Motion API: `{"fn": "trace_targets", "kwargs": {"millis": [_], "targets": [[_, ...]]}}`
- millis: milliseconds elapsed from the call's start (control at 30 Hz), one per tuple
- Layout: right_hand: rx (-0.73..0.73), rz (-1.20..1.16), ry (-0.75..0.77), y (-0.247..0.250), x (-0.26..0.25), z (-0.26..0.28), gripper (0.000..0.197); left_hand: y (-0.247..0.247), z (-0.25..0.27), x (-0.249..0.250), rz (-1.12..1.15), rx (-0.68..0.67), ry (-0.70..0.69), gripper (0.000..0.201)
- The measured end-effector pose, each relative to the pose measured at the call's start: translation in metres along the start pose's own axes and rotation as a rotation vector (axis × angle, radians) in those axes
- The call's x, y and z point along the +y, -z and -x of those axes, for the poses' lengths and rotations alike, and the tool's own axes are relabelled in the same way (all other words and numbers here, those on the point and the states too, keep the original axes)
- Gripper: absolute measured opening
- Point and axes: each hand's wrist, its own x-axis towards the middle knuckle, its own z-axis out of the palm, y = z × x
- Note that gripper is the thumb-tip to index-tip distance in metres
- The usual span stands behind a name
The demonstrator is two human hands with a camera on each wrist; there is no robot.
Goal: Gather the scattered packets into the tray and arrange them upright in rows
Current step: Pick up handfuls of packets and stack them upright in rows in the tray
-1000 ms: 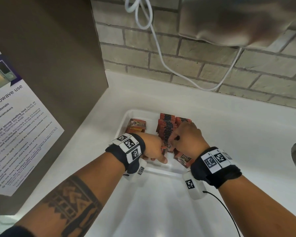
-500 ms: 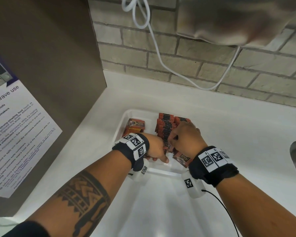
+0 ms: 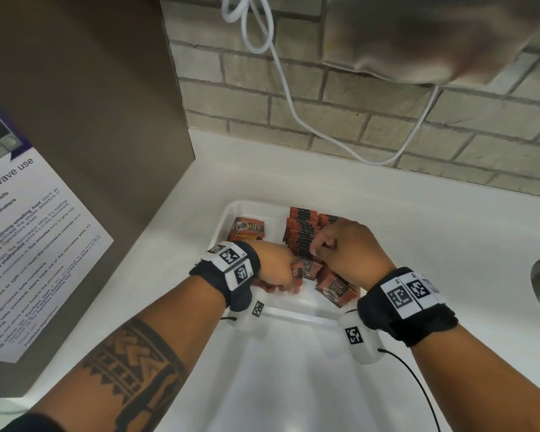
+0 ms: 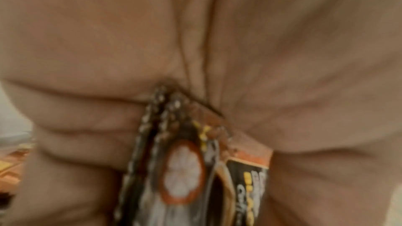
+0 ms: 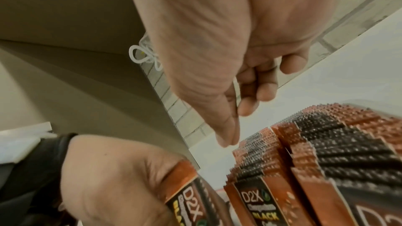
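On the white counter [image 3: 418, 232], left hand [image 3: 274, 269] clutches packets [image 4: 185, 169]; right hand [image 3: 349, 247] pinches the upright row [image 3: 303, 235].

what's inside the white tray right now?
The tray holds upright packets in a row, a small stack lying flat at far left, and a loose packet near the front. The left hand and right hand cover the rest.

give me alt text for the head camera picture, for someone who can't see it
Two hands work in a white tray on a counter: the left hand grips packets, the right hand touches an upright packet row. Brick wall behind.
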Motion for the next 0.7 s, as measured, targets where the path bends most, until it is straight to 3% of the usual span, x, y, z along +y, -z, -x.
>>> {"fn": "trace_targets", "kwargs": {"millis": [100,167,367,533,700], "targets": [[-0.063,-0.252,0.005,0.009,-0.008,0.012,0.006,0.006,0.002,-0.017,0.33,-0.017,-0.131,0.018],[-0.092,-0.391,0.007,0.013,-0.012,0.014,0.01,0.005,0.003,-0.023,0.525,0.0,-0.231,0.021],[-0.047,-0.465,0.023,0.013,-0.009,0.003,0.008,0.0,-0.001,-0.029,0.858,0.12,-0.363,0.031],[0.005,-0.472,0.014,0.016,-0.009,0.0,0.002,-0.002,-0.001,-0.032,0.74,0.14,-0.411,0.019],[0.037,-0.414,0.01,0.02,-0.013,0.0,0.004,0.001,-0.002,-0.032,0.471,0.252,-0.284,0.021]]}}
